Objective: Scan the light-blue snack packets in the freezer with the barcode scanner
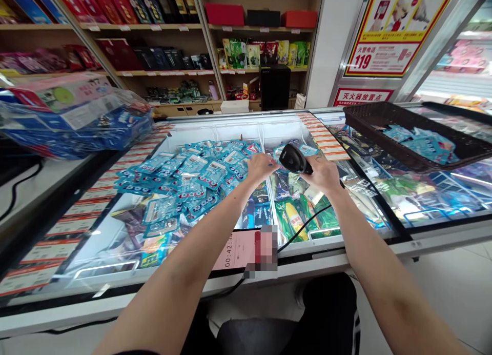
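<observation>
Head view: my right hand [325,174] is wrapped around the handle of the black scanner [294,159], just right of my left hand [262,168]; it should handle as light and rigid, best held there. My left fingers are curled; I cannot tell whether they grip anything. The blue packets [211,174], piled mainly left, look light, soft and slippery: pinch one edge.

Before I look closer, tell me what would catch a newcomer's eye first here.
The heap of blue packets spread over the glass-topped cabinet, left of centre, would likely catch the eye first. Next comes the black scanner in the right grip, just right of centre. The red-and-yellow poster with its large 119 stands out at upper right.
</observation>
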`<state>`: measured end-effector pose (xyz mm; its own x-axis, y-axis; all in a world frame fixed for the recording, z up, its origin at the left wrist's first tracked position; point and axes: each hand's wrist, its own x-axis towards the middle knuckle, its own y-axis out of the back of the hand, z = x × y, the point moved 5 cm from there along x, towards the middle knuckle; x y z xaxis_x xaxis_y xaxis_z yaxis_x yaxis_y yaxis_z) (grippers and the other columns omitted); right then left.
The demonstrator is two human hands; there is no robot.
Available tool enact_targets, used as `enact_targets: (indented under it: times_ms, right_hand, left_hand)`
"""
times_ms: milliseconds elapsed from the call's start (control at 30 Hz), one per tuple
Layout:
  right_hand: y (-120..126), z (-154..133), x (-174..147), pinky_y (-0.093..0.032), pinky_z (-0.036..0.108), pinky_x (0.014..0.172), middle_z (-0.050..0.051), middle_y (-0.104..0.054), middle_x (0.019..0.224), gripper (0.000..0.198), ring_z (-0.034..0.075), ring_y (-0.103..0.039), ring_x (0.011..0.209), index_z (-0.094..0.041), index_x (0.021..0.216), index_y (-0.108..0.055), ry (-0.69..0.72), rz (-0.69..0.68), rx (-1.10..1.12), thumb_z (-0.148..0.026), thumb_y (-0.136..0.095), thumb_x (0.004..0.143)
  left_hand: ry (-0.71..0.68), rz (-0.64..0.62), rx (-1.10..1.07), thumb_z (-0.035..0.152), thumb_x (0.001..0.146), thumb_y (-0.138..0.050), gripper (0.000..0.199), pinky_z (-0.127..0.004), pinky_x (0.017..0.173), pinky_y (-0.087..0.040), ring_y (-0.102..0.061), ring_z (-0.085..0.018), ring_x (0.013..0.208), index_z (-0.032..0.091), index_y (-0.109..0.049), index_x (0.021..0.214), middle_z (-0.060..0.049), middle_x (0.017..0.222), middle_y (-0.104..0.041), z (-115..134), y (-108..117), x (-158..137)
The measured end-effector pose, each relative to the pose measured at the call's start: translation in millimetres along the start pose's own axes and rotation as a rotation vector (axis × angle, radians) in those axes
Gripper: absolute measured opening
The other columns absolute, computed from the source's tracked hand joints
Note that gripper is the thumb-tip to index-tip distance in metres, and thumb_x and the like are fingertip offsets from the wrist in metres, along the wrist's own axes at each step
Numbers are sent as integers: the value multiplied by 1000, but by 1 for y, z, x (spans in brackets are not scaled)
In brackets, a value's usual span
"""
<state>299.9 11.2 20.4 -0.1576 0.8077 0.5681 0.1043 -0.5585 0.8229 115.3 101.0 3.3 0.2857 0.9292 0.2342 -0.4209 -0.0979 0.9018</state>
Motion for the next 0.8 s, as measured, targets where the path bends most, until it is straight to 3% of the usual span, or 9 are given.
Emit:
enact_targets:
  times_ms: [67, 167, 267, 367, 500, 600, 700, 800]
  right_hand:
    - [1, -1, -1, -32, 27, 58, 7, -66, 84, 34, 22, -60, 77, -17, 100, -63, 12, 11, -4, -43, -53, 79]
    - [2, -3, -3, -32, 27, 58, 7, -66, 83, 34, 22, -60, 77, -17, 100, -63, 25, 26, -8, -43, -53, 79]
    - [1, -2, -5, -32, 28, 58, 8, -67, 83, 36, 22, -61, 75, -16, 101, -63, 13, 25, -15, -42, -53, 79]
    - [-1, 0, -6, -33, 28, 59, 8, -67, 85, 38, 22, -60, 74, -16, 103, -63, 7, 19, -20, -42, -53, 78]
    - [-1, 0, -6, -34, 27, 59, 8, -67, 84, 37, 22, -60, 73, -16, 101, -63, 3, 22, -23, -43, -53, 78]
    - [-1, -2, -6, -34, 28, 59, 8, -67, 82, 37, 22, -61, 73, -16, 102, -63, 11, 30, -24, -41, -53, 77]
    - [-1, -5, -6, -35, 28, 59, 8, -66, 82, 36, 23, -61, 75, -16, 103, -63, 36, 37, -11, -39, -53, 77]
    - [-1, -9, -6, -36, 28, 61, 9, -66, 84, 34, 23, -61, 76, -16, 101, -62, 60, 34, 6, -39, -52, 77]
  left_hand:
    - [15, 15, -43, 51, 76, -55, 31, -44, 85, -40, -55, -27, 97, 23, -65, 85, -7, 96, -66, -7, 5, -1]
    - [59, 98, -27, 62, 78, -46, 48, -48, 87, -39, -55, -30, 100, 21, -63, 95, -11, 101, -64, -11, 12, -5]
    - [99, 154, 51, 74, 69, -46, 62, -55, 89, -35, -50, -37, 107, 21, -64, 96, -16, 109, -60, -8, 11, -9]
    - [81, 178, 85, 75, 65, -51, 62, -56, 89, -34, -47, -38, 110, 25, -63, 99, -15, 111, -59, -5, 5, -9]
    - [51, 91, 17, 67, 66, -58, 57, -55, 91, -33, -45, -38, 113, 26, -59, 104, -13, 116, -57, -12, 3, -4]
    - [29, 43, -148, 52, 69, -64, 56, -49, 91, -37, -51, -32, 108, 26, -49, 116, -9, 112, -60, -25, 11, -4]
    - [-89, 89, -339, 38, 77, -57, 51, -36, 86, -43, -55, -22, 104, 23, -40, 123, -7, 115, -59, -33, 25, -11]
    - [-144, 137, -362, 36, 81, -51, 50, -33, 84, -44, -55, -20, 105, 24, -36, 126, -6, 117, -58, -38, 34, -20]
